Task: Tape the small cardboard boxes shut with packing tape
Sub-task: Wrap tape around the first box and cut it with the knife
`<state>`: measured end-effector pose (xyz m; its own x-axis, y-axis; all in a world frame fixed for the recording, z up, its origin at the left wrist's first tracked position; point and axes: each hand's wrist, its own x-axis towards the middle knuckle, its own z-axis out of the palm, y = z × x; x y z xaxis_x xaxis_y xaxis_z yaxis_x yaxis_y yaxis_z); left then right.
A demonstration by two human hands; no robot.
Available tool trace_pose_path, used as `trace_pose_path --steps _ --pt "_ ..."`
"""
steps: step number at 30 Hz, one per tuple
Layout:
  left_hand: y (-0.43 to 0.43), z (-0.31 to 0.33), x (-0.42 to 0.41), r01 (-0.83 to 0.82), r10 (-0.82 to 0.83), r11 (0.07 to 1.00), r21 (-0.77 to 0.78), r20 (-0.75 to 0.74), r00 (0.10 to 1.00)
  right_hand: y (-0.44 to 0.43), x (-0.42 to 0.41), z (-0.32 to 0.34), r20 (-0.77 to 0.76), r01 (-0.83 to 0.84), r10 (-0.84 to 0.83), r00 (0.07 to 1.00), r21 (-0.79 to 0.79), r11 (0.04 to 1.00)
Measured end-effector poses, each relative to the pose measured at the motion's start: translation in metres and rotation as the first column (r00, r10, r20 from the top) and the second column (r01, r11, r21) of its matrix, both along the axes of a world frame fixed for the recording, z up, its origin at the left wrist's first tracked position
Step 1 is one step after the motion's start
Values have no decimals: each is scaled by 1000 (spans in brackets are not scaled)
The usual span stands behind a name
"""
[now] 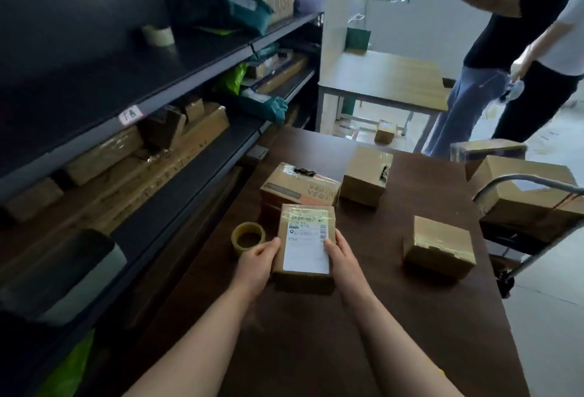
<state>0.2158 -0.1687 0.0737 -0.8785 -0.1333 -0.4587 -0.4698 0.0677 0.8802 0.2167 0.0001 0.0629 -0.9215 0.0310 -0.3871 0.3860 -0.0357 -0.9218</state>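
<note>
A small cardboard box [305, 226] with a white shipping label on top sits on the dark brown table [316, 333]. My left hand [257, 262] grips its left side and my right hand [343, 259] grips its right side, thumbs on the top face. A roll of clear packing tape [248, 237] lies flat just left of the box, beside my left hand. Three more cardboard boxes stand on the table: one [300, 186] right behind the held box, one [366, 175] farther back, one [439, 246] to the right.
Dark metal shelves [158, 87] with parcels and another tape roll [158, 34] run along the left. A cart [518, 197] loaded with larger boxes stands at the table's right edge. Two people [505, 58] stand at the back right by a light wooden table [385, 80].
</note>
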Motion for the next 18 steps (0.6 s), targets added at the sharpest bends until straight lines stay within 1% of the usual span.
trace_pose_path --steps 4,8,14,18 --pt "-16 36 15 -224 225 974 25 -84 971 -24 -17 38 -44 -149 147 988 -43 988" --pt "-30 61 42 -414 422 906 87 -139 896 -51 -13 67 -35 -298 296 955 -83 951" --pt "-68 86 101 -659 675 738 147 -140 725 -100 11 96 0 -522 524 852 -80 849" --pt "-99 101 153 -777 795 607 167 -129 593 -149 41 109 25 -638 644 764 -120 761"
